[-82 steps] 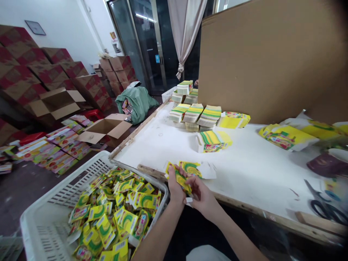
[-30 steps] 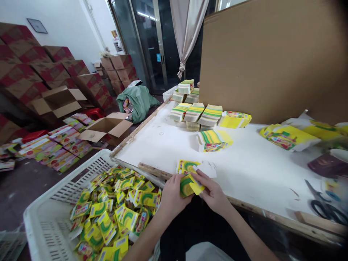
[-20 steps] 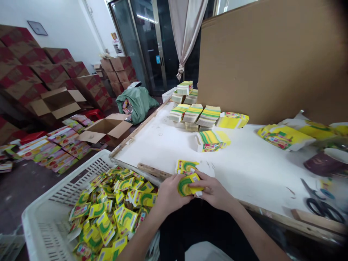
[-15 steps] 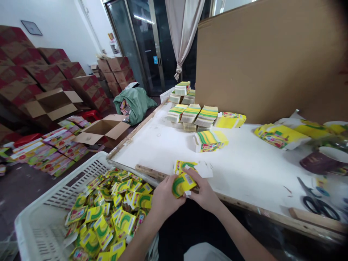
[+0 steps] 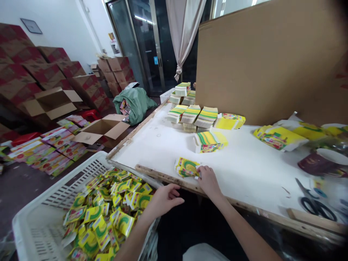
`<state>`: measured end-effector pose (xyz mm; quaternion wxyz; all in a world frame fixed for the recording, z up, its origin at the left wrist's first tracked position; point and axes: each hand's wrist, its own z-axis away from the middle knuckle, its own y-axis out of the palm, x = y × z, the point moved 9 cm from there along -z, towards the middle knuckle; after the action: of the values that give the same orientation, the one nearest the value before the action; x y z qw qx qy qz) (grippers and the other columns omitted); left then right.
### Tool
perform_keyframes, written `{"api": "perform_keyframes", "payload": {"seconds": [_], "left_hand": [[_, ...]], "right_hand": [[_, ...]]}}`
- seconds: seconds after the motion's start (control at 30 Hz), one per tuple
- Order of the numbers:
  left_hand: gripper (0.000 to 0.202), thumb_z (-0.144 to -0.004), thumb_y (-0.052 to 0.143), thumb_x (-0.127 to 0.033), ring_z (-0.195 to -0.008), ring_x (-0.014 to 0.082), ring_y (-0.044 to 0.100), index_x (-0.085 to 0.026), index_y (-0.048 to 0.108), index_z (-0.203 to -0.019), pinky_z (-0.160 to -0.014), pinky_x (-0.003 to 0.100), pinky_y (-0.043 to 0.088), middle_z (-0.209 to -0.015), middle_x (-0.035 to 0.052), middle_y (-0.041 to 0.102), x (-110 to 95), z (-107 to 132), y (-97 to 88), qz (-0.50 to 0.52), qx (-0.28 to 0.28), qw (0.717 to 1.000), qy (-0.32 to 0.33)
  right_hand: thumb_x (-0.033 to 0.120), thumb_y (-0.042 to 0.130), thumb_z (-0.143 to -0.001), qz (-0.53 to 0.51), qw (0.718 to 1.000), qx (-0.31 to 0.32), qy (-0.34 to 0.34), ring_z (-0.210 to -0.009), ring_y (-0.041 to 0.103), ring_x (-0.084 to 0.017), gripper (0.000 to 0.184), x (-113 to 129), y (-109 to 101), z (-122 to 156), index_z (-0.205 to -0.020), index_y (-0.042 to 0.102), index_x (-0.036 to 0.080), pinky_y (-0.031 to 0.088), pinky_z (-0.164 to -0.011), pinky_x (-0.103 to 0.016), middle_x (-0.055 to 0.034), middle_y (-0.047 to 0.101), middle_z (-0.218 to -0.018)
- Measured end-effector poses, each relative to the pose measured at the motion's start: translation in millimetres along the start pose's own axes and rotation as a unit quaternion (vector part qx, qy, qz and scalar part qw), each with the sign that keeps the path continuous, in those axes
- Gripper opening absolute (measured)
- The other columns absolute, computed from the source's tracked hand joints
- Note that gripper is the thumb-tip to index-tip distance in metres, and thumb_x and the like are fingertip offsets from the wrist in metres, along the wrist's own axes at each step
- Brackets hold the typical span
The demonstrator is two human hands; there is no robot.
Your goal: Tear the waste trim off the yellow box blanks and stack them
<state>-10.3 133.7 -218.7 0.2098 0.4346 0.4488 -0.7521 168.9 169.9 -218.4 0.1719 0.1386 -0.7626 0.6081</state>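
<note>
My right hand [image 5: 207, 179] rests on the white table [image 5: 244, 170] near its front edge, fingertips curled onto a small stack of flat yellow-green cartons [image 5: 186, 167]. My left hand [image 5: 164, 199] hovers loosely open and holding nothing, just right of the white plastic crate [image 5: 51, 203]. The crate is filled with several folded yellow-green cartons [image 5: 108, 214].
Stacks of flat cartons [image 5: 193, 114] and one loose bundle [image 5: 207, 141] lie further back on the table. Scissors [image 5: 312, 203] and a dark mug [image 5: 317, 163] sit at the right. A big cardboard sheet [image 5: 272, 61] stands behind. Open boxes [image 5: 102, 128] clutter the floor.
The folded carton that both hands held is gone from them. My left hand has dropped toward the crate, open. My right hand moved forward onto the flat stack on the table.
</note>
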Motion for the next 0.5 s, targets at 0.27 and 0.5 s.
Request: {"api": "perform_keyframes", "payload": {"seconds": [0.27,0.5], "left_hand": [[0.039,-0.066,0.062,-0.038,-0.069,0.0147,0.057,-0.014,0.059,-0.097,-0.064,0.026,0.044,-0.077,0.004,0.062,-7,-18,28.0,0.143,0.006,0.989,0.034],[0.05,-0.06,0.07,-0.036,-0.069,0.0143,0.059,-0.012,0.052,-0.099,-0.062,0.026,0.046,-0.078,0.005,0.062,4,-34,35.2,0.379,-0.073,0.921,-0.045]], "right_hand": [[0.007,0.057,-0.06,-0.015,1.0,-0.012,0.012,-0.081,0.049,-0.023,0.024,-3,0,-4,-0.082,0.055,0.017,0.036,-0.075,-0.031,-0.0078,0.055,-0.085],[0.01,0.051,-0.059,-0.078,0.997,-0.022,0.009,-0.074,0.047,-0.02,0.021,6,-15,6,-0.077,0.044,0.019,0.037,-0.065,-0.03,-0.0035,0.051,-0.076]]}}
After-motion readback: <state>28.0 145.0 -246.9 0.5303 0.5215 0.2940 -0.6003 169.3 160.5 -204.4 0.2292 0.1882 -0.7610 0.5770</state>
